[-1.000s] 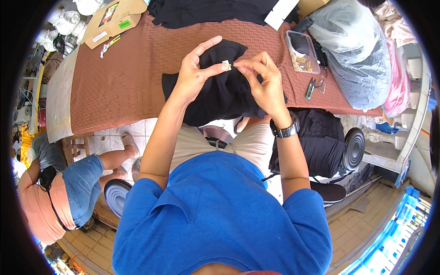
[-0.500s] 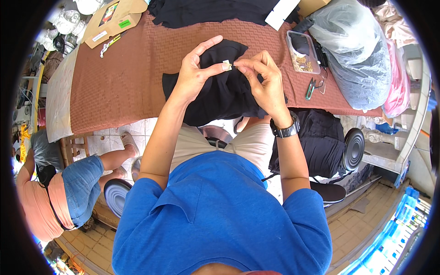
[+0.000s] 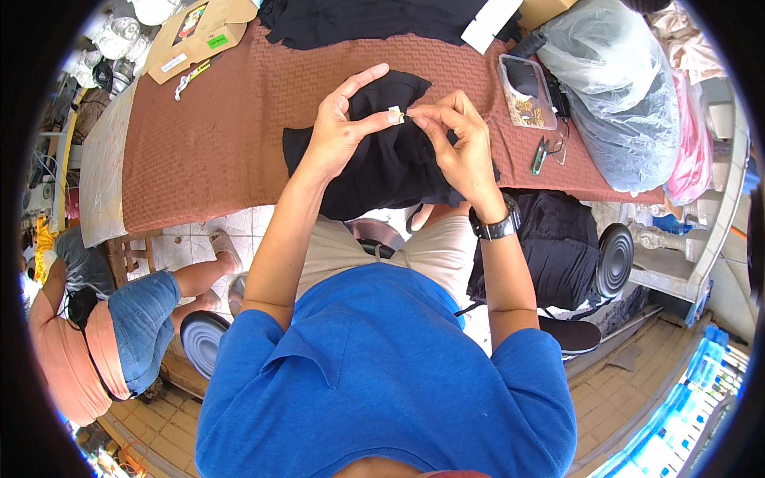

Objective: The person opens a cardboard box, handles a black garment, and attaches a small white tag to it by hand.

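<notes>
A black garment (image 3: 370, 175) hangs over the near edge of the table and onto my lap. My left hand (image 3: 339, 131) holds its upper part, the index finger stretched out and the thumb pressing on a small white tag (image 3: 395, 117). Just right of the tag, my right hand (image 3: 462, 139) pinches thumb and index finger together. Something tiny and shiny shows at those fingertips, too small to name. A dark watch (image 3: 500, 227) is on my right wrist.
On the brown-covered table (image 3: 207, 143) lie green thread snips (image 3: 540, 155), a clear box (image 3: 544, 118) with small gold-coloured pieces, a yellow cutter (image 3: 191, 78) and a cardboard piece (image 3: 199, 36). A large plastic bag (image 3: 621, 95) stands right. A person (image 3: 88, 350) bends at the left.
My hands stay almost in place. The white tag has shifted very slightly between my fingertips.
</notes>
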The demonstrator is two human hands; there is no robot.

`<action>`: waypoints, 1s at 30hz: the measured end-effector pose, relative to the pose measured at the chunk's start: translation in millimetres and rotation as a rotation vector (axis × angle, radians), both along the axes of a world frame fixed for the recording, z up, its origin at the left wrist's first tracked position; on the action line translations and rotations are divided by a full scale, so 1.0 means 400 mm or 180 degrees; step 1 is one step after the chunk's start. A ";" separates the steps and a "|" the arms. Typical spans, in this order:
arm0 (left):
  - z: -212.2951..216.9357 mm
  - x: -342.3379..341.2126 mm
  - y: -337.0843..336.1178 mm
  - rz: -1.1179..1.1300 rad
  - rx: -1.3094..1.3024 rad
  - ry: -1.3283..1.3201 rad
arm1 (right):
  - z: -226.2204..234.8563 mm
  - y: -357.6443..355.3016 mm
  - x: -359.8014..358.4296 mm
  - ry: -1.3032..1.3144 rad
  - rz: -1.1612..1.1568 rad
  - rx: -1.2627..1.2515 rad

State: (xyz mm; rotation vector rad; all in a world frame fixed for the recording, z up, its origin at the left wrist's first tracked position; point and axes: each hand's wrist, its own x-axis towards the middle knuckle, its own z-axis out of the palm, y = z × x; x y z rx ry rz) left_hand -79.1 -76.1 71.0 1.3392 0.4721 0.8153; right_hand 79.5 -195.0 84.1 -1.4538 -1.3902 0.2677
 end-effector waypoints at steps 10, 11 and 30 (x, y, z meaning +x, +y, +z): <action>0.001 -0.002 0.000 -0.0052 -0.0067 0.0017 | -0.005 0.001 0.004 0.0019 0.0046 0.0016; 0.000 -0.003 0.000 -0.0057 -0.0062 0.0010 | -0.005 0.001 0.004 0.0018 0.0034 0.0016; 0.006 -0.001 -0.003 -0.0056 -0.0155 0.0004 | 0.016 -0.003 0.006 -0.0012 0.0094 -0.0080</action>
